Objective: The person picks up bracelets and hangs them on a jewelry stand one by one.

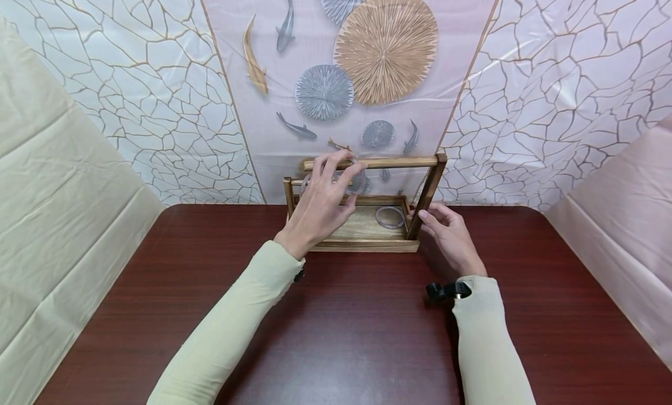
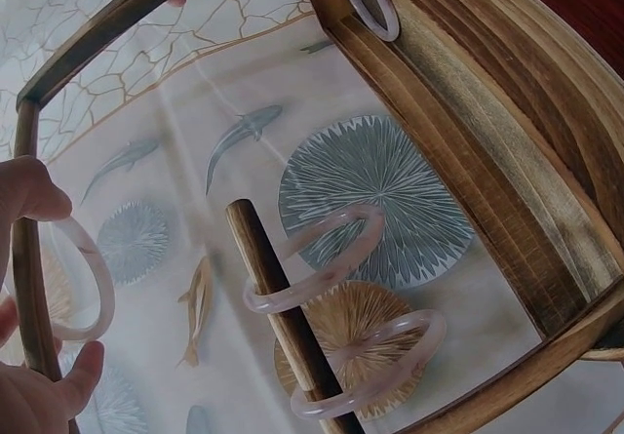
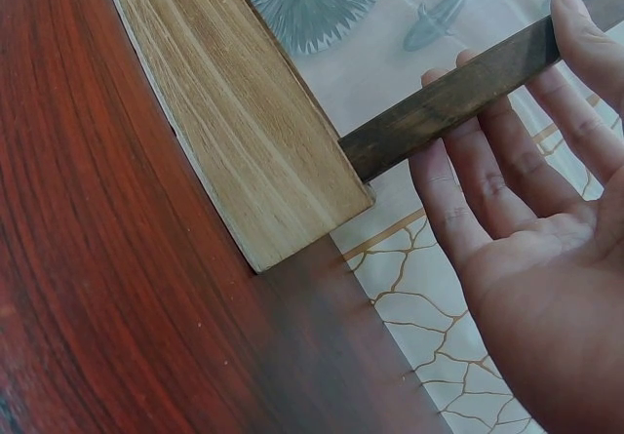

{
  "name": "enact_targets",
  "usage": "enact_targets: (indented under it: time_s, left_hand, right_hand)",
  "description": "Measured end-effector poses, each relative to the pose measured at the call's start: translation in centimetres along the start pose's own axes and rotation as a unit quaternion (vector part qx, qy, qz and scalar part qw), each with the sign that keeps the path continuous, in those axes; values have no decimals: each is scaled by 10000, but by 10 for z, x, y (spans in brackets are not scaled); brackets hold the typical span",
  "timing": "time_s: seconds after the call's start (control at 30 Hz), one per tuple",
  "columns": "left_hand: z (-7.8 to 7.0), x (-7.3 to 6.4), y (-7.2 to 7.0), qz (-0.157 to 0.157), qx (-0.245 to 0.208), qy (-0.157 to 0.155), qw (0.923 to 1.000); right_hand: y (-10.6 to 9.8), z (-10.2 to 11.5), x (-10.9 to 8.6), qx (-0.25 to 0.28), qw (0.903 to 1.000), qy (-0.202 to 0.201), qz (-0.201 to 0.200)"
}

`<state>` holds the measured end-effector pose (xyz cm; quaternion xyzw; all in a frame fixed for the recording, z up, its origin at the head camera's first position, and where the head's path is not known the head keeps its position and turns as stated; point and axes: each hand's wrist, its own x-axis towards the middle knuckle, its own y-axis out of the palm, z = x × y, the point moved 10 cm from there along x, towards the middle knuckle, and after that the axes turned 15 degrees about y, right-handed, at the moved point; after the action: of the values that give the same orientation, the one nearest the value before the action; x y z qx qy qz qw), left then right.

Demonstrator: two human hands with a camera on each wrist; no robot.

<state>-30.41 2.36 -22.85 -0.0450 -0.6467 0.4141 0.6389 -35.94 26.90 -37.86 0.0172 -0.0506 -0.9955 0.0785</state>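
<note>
Apparently pinches bangle [image 2: 104,288] in left hand [image 1: 322,205], best taken gently by rim as brittle, and grips post [image 1: 430,189] with right hand [image 1: 452,237].

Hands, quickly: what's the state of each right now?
Left hand: closed, holding a translucent bangle at the upper wooden bar.
Right hand: closed, holding the wooden side post.

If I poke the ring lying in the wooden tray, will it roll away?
Probably not: the ring seems to lie flat. It may slide, since it looks smooth, but the tray has raised sides that would likely stop it.
</note>
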Motion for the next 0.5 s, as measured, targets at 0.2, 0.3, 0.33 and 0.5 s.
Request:
enact_targets:
  time_s: [0.2, 0.3, 0.33, 0.5]
  left_hand:
    - [-1, 2, 3, 69, -31, -5, 10000]
    - [-3, 3, 4, 82, -46, 15, 10000]
    - [-3, 4, 5, 88, -42, 20, 10000]
    - [-4, 5, 6, 79, -56, 29, 9999]
  right_hand:
    - [1, 1, -2, 9, 10000, -7, 7]
    - [2, 1, -2, 29, 10000, -22, 7]
    - [2, 1, -2, 20, 10000, -21, 5]
    - [1, 1, -2, -3, 10000, 12, -31]
